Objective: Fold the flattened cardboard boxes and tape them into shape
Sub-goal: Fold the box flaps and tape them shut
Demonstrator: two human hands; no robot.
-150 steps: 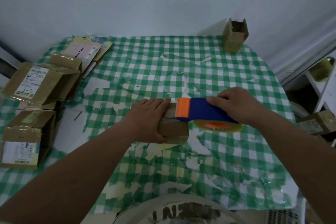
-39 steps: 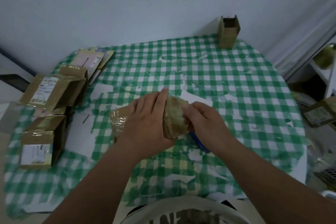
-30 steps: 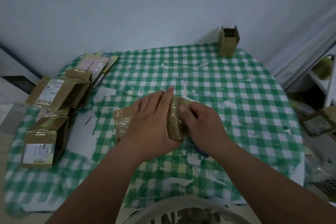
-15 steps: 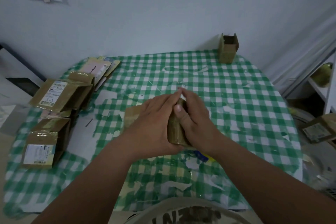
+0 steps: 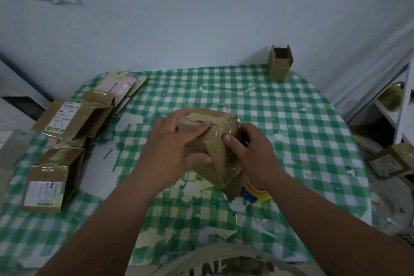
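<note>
Both hands grip one taped cardboard box (image 5: 208, 139) tilted above the checked tabletop (image 5: 291, 123): left hand (image 5: 172, 152) spread over its top, thumb beneath; right hand (image 5: 251, 154) curled around its right end, thumb on the edge. Tape dispenser (image 5: 253, 192) lies just below.
</note>
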